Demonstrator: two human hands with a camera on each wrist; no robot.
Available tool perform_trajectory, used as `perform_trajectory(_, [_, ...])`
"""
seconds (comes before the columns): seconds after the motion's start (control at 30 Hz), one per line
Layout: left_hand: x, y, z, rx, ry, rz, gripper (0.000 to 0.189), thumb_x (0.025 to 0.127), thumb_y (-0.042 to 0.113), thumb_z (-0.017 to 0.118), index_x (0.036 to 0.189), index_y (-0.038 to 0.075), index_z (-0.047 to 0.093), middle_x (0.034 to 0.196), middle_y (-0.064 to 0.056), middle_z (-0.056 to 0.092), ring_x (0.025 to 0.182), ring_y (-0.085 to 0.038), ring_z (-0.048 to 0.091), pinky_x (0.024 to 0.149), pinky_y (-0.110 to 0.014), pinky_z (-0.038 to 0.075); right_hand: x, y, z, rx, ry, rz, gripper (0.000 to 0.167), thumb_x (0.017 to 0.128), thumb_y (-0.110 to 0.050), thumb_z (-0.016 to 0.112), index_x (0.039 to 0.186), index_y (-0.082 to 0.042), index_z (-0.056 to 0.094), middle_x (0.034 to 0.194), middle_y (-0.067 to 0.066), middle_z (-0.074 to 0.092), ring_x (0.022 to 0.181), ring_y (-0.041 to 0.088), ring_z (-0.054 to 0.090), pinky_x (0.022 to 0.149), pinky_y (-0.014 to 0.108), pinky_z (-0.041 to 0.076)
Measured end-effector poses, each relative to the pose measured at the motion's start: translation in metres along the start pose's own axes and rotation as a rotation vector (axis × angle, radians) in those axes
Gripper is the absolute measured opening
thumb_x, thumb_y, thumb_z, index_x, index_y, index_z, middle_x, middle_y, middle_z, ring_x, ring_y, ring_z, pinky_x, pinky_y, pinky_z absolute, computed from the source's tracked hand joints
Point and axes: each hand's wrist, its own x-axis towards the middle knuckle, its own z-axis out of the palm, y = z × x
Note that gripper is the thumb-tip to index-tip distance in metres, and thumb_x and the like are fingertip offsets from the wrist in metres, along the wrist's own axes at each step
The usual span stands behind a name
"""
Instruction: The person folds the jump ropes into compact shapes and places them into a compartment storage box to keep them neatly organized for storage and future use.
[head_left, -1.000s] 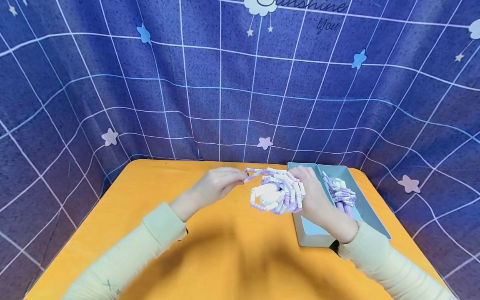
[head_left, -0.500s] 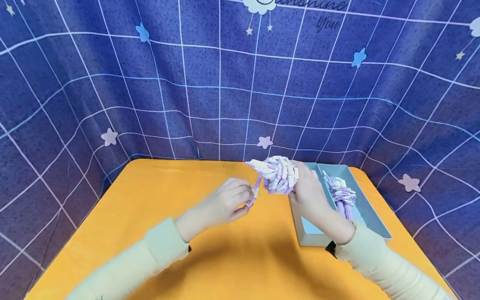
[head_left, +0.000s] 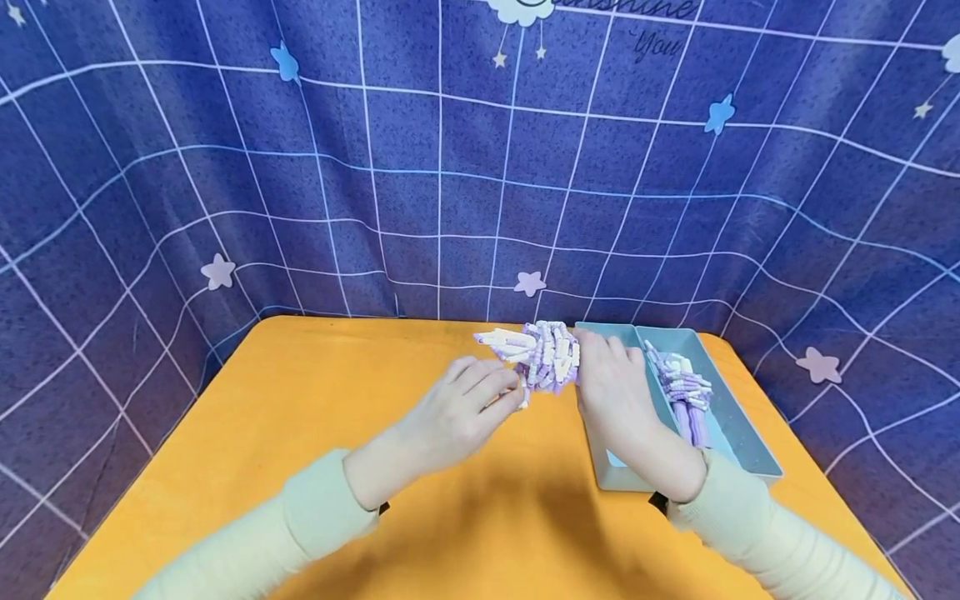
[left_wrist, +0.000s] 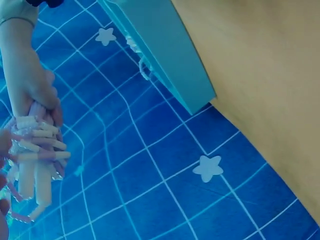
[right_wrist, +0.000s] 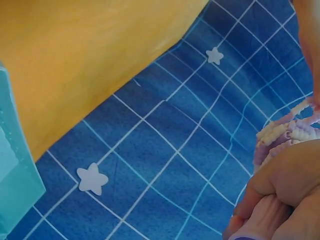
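A purple-and-white beaded jump rope (head_left: 553,357), wound into a thick bundle, is held in the air above the table. My right hand (head_left: 618,400) grips one end of it; in the right wrist view, the fingers (right_wrist: 287,172) wrap round a pale handle-like part (right_wrist: 267,217). My left hand (head_left: 461,412) is at the bundle's near left side, its curled fingers on a short loose strand of beads (head_left: 524,393). Pale straight ends (head_left: 506,340) stick out of the bundle to the left. The left fingertips are partly hidden in the head view.
A grey-blue two-part tray (head_left: 750,442) stands at the right of the orange table (head_left: 315,400). A second beaded bundle (head_left: 686,392) lies in its right compartment. A blue gridded curtain (head_left: 420,200) hangs behind the table and at both sides.
The bundle has turned, so its pale ends now point left. My left hand has brought the loose strand down and in towards the bundle's near side. The right hand keeps its grip.
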Motion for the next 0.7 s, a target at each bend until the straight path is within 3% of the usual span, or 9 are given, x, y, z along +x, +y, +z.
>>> perform_trajectory(0.17, [0.009,0.0,-0.003,-0.002,0.118,-0.102,0.011,0.09,0.012,0.057,0.09,0.008,0.068,0.111,-0.014,0.059,0.11,-0.033,0.052,0.082,-0.043,0.04,-0.001,-0.004,-0.004,-0.03,0.039,-0.044,0.03,0.087,-0.002,0.049,0.118,-0.003,0.047,0.096,0.012,0.059,0.082,0.031,0.05,0.069,0.043,0.034])
perform_trajectory(0.23, [0.013,-0.001,-0.005,-0.025,0.124,-0.146,0.009,0.088,0.01,0.059,0.089,0.008,0.067,0.113,-0.015,0.058,0.112,-0.034,0.053,0.083,-0.045,0.039,-0.001,-0.006,-0.005,-0.042,0.053,-0.068,0.029,0.088,-0.001,0.047,0.117,-0.002,0.046,0.095,0.012,0.058,0.08,0.031,0.048,0.069,0.043,0.033])
perform_trajectory(0.43, [0.021,-0.007,-0.013,-0.135,0.069,-0.223,0.011,0.084,0.005,0.063,0.095,0.005,0.065,0.104,-0.01,0.061,0.096,-0.024,0.058,0.079,-0.036,0.045,-0.002,-0.008,-0.008,-0.064,0.094,-0.116,0.029,0.087,-0.002,0.045,0.116,-0.001,0.045,0.092,0.013,0.056,0.078,0.031,0.047,0.067,0.043,0.032])
perform_trajectory(0.57, [0.028,-0.012,-0.018,-0.241,0.022,-0.298,0.028,0.079,0.011,0.071,0.103,0.001,0.061,0.099,-0.008,0.06,0.092,-0.02,0.057,0.082,-0.028,0.047,-0.001,-0.008,-0.01,-0.072,0.111,-0.127,0.027,0.088,-0.003,0.044,0.115,-0.002,0.046,0.09,0.012,0.056,0.077,0.03,0.047,0.066,0.043,0.032])
perform_trajectory(0.7, [0.033,-0.015,-0.024,-0.221,-0.06,-0.364,0.029,0.077,0.019,0.073,0.098,0.003,0.061,0.092,-0.004,0.059,0.088,-0.02,0.052,0.077,-0.029,0.043,0.0,-0.008,-0.011,-0.079,0.115,-0.124,0.025,0.09,-0.005,0.041,0.114,-0.002,0.046,0.09,0.012,0.056,0.077,0.03,0.048,0.066,0.043,0.032])
